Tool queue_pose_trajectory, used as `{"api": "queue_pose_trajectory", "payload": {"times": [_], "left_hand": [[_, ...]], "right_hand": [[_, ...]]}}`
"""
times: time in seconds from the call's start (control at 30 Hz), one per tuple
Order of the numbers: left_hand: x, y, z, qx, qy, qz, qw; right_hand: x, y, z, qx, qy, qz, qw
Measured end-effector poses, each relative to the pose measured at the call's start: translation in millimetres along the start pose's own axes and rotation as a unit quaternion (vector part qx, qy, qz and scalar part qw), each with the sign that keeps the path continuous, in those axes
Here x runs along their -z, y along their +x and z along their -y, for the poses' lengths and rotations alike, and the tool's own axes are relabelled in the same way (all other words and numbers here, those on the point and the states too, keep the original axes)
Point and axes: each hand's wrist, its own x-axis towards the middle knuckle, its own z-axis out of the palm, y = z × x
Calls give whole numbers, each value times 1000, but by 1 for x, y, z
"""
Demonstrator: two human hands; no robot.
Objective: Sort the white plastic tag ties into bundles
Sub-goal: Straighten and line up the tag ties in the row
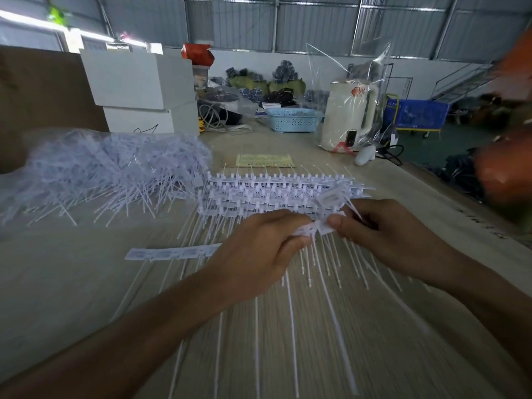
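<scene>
Two hands meet over a wooden desk (pixel 86 283) strewn with white plastic tag ties. The left hand (pixel 259 249) curls its fingers round the flat heads of a small strip of ties (pixel 309 229), while the right hand (pixel 388 234) pinches the same strip's other end between thumb and forefinger, a second tag head jutting up just above it. The long thin tails hang below both hands and fan toward the near edge of the desk.

Just beyond the hands lies a layered stack of joined tie strips (pixel 276 191), heads lined in rows. A loose heap of ties (pixel 109 168) spreads across the desk to the left, and a single flat strip of tag heads (pixel 172 252) lies apart, near the left wrist.

The ties look very light and springy, their tails likely to splay, snag on neighbours and slip if gathered by the thin ends. The broad, stiffer heads seem the surest place to take hold, pressed flat together.

Behind stand white boxes (pixel 138 82), a blue basket (pixel 293 119) and a bagged kettle (pixel 348 116).
</scene>
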Motion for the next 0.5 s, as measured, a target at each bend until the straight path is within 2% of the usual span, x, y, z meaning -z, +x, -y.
{"api": "queue_pose_trajectory", "payload": {"times": [0.07, 0.17, 0.27, 0.4, 0.5], "left_hand": [[-1, 0, 1, 7, 10, -11, 1000], [-2, -1, 2, 18, 1, -1, 1000], [-2, 0, 4, 36, -25, 1, 999], [-4, -4, 5, 46, -43, 20, 998], [-7, -4, 6, 52, -45, 6, 998]], "right_hand": [[0, 0, -1, -50, 91, 31, 994], [-3, -1, -4, -141, 201, 88, 965], [-7, -1, -7, -200, 272, 104, 935], [1, 5, -14, -270, 352, 15, 896], [9, 5, -19, -256, 381, -33, 888]]}}
